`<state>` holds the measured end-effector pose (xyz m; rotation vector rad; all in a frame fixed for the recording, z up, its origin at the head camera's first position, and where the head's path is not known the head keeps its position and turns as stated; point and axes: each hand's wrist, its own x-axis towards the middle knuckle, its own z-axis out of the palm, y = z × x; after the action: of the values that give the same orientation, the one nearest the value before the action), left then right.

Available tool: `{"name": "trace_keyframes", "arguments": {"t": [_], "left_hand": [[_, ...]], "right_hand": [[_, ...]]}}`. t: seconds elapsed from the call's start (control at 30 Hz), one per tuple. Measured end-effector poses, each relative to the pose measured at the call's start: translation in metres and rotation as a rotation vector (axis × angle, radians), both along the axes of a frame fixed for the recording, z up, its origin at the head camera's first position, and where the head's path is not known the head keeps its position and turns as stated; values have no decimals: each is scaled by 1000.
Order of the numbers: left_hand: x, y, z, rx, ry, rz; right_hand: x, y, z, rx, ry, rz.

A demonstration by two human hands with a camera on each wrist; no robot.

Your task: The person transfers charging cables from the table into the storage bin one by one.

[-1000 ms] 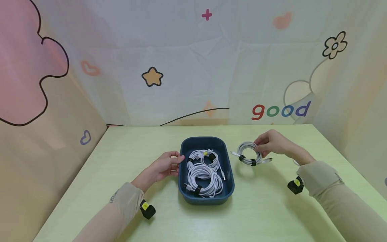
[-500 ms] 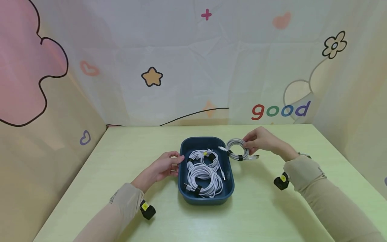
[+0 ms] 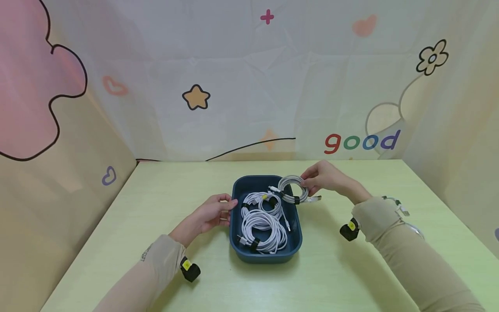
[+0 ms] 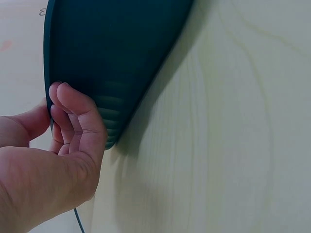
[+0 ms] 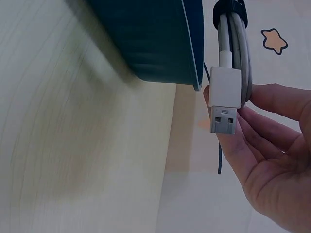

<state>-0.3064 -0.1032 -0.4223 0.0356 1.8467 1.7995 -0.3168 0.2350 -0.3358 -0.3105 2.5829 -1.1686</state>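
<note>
A dark blue plastic bin (image 3: 266,258) stands on the table, holding white coiled cables; the front coil (image 3: 280,232) has a black strap. My left hand (image 3: 210,213) holds the bin's left side, thumb over the rim and fingers against the outer wall (image 4: 121,43). Between thumb and fingertips my right hand (image 3: 329,178) pinches a grey-white coiled USB cable (image 3: 281,187) with black straps. This coil overlaps the bin's back right rim in the head view. Its USB plug (image 5: 224,99) points away from the bin, while the other end reaches over the bin's inside.
Another cable with a white plug (image 3: 404,212) shows behind the right sleeve (image 3: 386,225), partly hidden. The pale wooden table (image 3: 171,182) ends at a printed cloth backdrop (image 3: 234,125). A black wrist camera (image 3: 349,229) hangs under the right cuff.
My right hand has carried the coiled USB cable leftward, from beside the bin to over its right rim. More of the cable behind the right sleeve shows. The left hand keeps its place.
</note>
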Motion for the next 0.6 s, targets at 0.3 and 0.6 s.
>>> {"name": "trace_keyframes", "arguments": {"t": [0.3, 0.6], "left_hand": [[0, 0, 0, -2, 2, 1], [0, 1, -2, 2, 0, 11]], "right_hand": [[-3, -19, 0, -17, 8, 10], [-8, -33, -1, -31, 15, 9]]}}
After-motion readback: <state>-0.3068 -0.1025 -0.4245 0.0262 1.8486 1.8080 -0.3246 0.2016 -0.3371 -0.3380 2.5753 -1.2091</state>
